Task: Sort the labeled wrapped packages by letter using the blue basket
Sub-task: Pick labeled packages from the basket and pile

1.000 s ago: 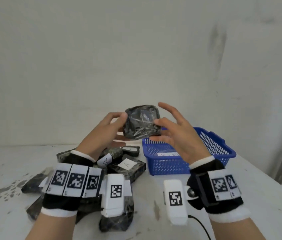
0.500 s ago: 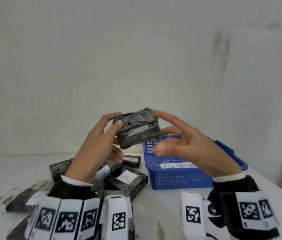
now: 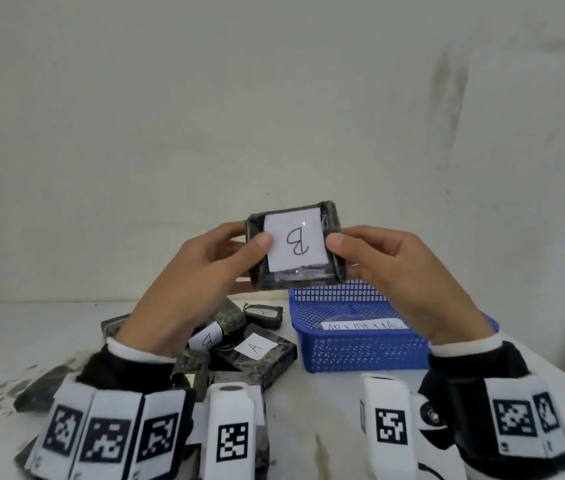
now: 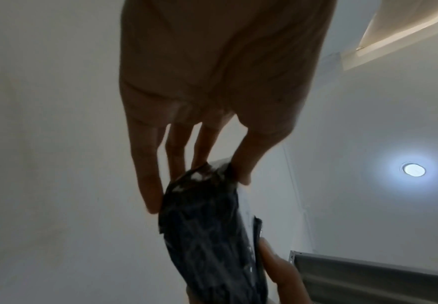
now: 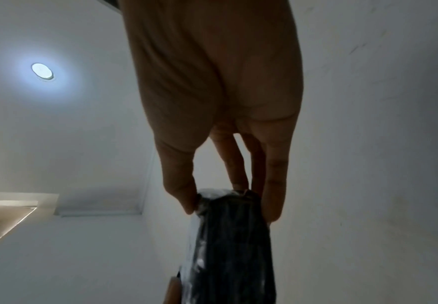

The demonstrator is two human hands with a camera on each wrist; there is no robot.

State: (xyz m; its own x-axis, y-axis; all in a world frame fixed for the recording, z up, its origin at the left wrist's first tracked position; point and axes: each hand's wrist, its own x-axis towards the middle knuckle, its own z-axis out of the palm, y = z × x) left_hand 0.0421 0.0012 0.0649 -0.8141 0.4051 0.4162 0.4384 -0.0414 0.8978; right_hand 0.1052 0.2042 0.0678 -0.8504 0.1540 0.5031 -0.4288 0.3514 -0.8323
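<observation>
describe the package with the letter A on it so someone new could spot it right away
Start at the blue basket on the white table. Just left of it, at the edge of a heap of dark wrapped packages, lies the A package. Its square white label faces up, showing a handwritten A.

I see my left hand [image 3: 201, 271] and right hand [image 3: 402, 268] pinching the B-labelled package [image 3: 294, 249] above the blue basket [image 3: 360, 351].
</observation>
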